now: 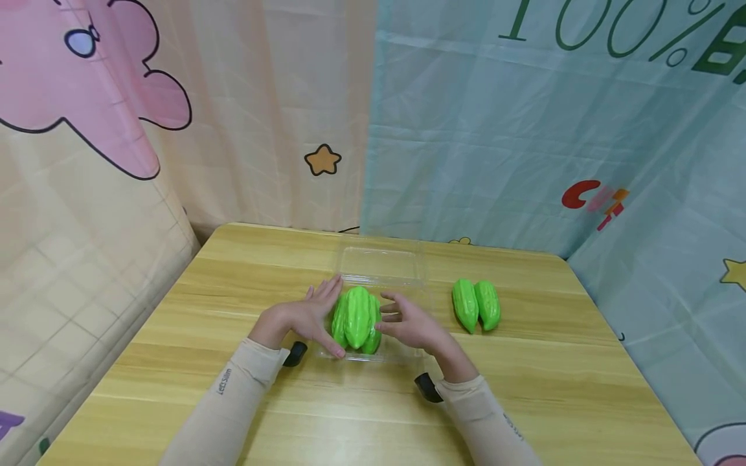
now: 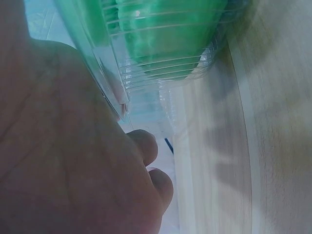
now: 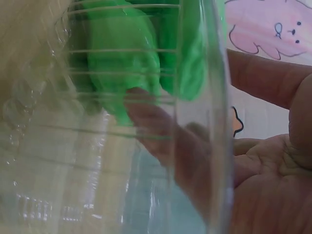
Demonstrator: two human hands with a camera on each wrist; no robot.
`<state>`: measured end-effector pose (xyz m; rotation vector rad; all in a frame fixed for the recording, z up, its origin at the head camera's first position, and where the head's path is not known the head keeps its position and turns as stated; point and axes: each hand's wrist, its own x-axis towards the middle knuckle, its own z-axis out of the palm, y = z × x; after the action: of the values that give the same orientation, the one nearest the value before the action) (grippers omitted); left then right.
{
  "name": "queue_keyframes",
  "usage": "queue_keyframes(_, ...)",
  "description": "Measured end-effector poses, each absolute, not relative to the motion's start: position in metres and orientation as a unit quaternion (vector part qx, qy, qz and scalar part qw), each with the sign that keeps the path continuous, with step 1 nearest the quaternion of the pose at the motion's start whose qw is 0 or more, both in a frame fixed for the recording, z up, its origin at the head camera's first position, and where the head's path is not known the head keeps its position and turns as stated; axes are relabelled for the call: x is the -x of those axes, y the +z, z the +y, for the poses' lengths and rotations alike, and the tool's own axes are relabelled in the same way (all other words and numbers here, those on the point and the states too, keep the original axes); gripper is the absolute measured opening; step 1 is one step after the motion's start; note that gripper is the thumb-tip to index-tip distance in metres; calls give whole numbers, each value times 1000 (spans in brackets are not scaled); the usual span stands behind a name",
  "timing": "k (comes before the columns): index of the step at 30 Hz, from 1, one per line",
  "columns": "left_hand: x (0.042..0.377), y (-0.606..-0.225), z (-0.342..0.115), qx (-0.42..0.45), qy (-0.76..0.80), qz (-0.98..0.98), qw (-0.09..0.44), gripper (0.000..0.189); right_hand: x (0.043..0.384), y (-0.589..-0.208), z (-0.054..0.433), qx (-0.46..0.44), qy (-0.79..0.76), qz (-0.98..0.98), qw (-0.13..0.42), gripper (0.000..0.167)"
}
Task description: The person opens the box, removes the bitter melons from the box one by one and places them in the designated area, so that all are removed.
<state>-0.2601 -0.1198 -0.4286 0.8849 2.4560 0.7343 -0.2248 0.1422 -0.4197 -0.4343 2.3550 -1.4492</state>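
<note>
A clear plastic clamshell box (image 1: 402,351) lies mid-table with its lid (image 1: 380,263) folded back. Inside its left part are three green bitter melons (image 1: 357,317), one resting on top of the others. My left hand (image 1: 303,318) is at the box's left side with fingers spread, close against the wall in the left wrist view. Over the right part of the box is my right hand (image 1: 412,323), its fingers slightly bent toward the melons. Through the clear wall in the right wrist view, a fingertip (image 3: 139,100) appears at a melon (image 3: 122,53); contact is hard to tell.
Two more bitter melons (image 1: 476,305) lie side by side on the wooden table (image 1: 524,388), right of the box. Printed curtains (image 1: 280,116) hang behind and beside the table. Black wrist devices (image 1: 429,388) sit below both hands.
</note>
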Motion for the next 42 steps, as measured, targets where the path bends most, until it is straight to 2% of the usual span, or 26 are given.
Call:
queue_keyframes(16,259,-430,-120,-316,262,886,214,151,228,-431,139,161,-425,873,180,75)
queue_keyframes(27,258,-426,-117,-316,256,889,209,150,226,-435,135,136,-415,886,157,70)
queue_keyframes(42,259,-428,-118,-312,260,886,222,150,227,-414,157,111,-436,882,143,68)
